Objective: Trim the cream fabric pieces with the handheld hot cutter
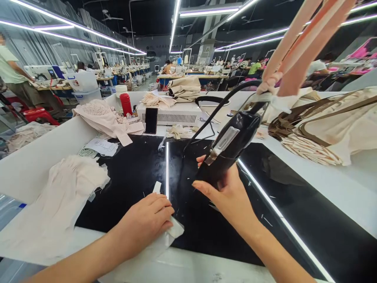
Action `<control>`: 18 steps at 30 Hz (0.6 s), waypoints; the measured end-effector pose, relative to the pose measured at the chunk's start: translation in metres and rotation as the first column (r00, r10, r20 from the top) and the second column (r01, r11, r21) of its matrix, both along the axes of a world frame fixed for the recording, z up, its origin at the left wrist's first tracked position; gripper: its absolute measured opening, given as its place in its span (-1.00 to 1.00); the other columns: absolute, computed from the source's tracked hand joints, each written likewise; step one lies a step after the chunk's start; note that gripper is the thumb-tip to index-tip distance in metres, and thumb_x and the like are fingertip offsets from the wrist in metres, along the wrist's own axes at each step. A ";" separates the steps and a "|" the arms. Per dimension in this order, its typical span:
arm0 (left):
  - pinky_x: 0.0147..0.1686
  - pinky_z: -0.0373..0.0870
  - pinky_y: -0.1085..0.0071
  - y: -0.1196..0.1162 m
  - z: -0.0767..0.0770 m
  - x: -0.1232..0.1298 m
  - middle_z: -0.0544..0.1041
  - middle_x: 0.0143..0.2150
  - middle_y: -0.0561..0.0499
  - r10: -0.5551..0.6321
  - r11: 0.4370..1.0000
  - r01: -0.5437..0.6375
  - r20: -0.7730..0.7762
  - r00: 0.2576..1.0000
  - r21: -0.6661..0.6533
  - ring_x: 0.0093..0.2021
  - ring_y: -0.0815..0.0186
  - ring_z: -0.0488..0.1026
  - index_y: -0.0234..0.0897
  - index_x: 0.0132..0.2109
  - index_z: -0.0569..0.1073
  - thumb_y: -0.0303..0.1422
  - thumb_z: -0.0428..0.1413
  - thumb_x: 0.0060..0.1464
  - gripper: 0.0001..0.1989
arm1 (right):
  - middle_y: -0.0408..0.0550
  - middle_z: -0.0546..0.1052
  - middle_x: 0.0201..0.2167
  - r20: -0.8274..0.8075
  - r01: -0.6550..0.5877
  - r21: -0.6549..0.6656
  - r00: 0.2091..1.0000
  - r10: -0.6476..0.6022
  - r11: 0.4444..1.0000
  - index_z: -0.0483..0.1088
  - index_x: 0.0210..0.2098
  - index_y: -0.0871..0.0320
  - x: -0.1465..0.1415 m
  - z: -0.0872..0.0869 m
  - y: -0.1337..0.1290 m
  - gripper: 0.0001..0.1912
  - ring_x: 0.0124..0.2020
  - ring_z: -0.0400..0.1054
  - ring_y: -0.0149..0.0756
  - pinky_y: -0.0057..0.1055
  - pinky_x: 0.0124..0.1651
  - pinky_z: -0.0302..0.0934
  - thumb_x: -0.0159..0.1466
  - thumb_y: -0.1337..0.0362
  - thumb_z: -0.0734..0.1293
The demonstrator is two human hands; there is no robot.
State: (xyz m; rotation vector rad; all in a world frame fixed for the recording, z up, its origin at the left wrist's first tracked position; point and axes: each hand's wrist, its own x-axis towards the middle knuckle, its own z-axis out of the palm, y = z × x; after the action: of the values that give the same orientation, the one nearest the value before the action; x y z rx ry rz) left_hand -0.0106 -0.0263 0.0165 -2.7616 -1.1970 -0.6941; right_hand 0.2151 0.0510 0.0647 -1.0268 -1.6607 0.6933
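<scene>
My right hand [228, 192] is wrapped round a black corded hand tool [225, 145] with a silver metal plate on its side. The tool is tilted, held above the glossy black tabletop panel [126, 181]; its working end is hidden by my hand. Pale pink fabric strips [306, 47], knotted at its upper end, run up out of view. A black cable [219, 106] loops to its left. Left of the tool, my left hand [150, 216] lies with curled fingers closed over a small white fabric piece [176, 228], whose ends stick out on both sides.
A pale fabric pile [64, 188] lies at the left, near a written paper [103, 147]. Behind the panel stand a phone [151, 120], a red bottle [126, 104] and a white vented box [173, 117]. Cream fabric bundles [332, 129] are at the right.
</scene>
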 end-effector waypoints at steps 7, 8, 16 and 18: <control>0.05 0.56 0.31 0.007 -0.009 0.001 0.54 -0.03 -0.06 0.007 0.999 -0.008 -0.048 0.999 -0.036 -0.02 0.24 0.55 -0.30 -0.19 0.45 -0.40 0.12 0.38 -0.89 | 0.15 0.54 0.16 0.620 -0.011 0.032 0.784 -0.011 0.999 0.41 0.24 -0.04 0.114 -0.059 -0.009 -0.21 0.18 0.45 0.18 0.12 0.20 0.39 0.20 -0.36 0.33; 0.09 0.53 0.27 0.007 -0.010 0.000 0.54 -0.07 -0.06 -0.005 1.000 0.004 -0.074 0.997 -0.007 -0.04 0.25 0.54 -0.30 -0.20 0.44 -0.42 0.08 0.40 -0.87 | 0.16 0.55 0.15 0.678 -0.022 0.041 0.735 -0.012 0.999 0.43 0.23 -0.02 0.126 -0.065 -0.011 -0.23 0.14 0.47 0.18 0.12 0.15 0.42 0.22 -0.36 0.32; -0.30 0.42 0.37 0.012 -0.005 -0.005 0.46 -0.37 0.09 0.086 0.991 -0.105 -0.199 0.976 -0.085 -0.35 0.29 0.44 -0.26 -0.28 0.42 -0.43 0.17 0.31 -0.85 | -0.03 0.58 -0.29 0.708 -0.085 0.008 0.704 0.055 0.996 0.47 -0.24 0.02 0.126 -0.058 -0.026 -0.71 -0.33 0.54 -0.19 -0.31 -0.26 0.47 0.43 0.03 0.20; -0.31 0.35 0.39 0.013 0.003 -0.007 0.48 -0.37 0.10 0.151 0.955 -0.191 -0.182 0.972 -0.226 -0.34 0.29 0.43 -0.26 -0.26 0.46 -0.37 0.25 0.26 -0.87 | -0.08 0.54 -0.36 0.708 -0.067 -0.021 0.703 0.062 0.998 0.39 -0.30 0.02 0.127 -0.059 -0.030 -0.82 -0.40 0.49 -0.24 -0.37 -0.33 0.42 0.39 0.17 0.22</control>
State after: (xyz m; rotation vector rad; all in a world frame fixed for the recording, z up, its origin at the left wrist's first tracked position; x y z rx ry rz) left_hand -0.0172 -0.0135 0.0197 -2.7856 -1.5537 -0.3178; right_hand 0.3421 0.0215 0.0055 -1.3394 -2.3733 0.3295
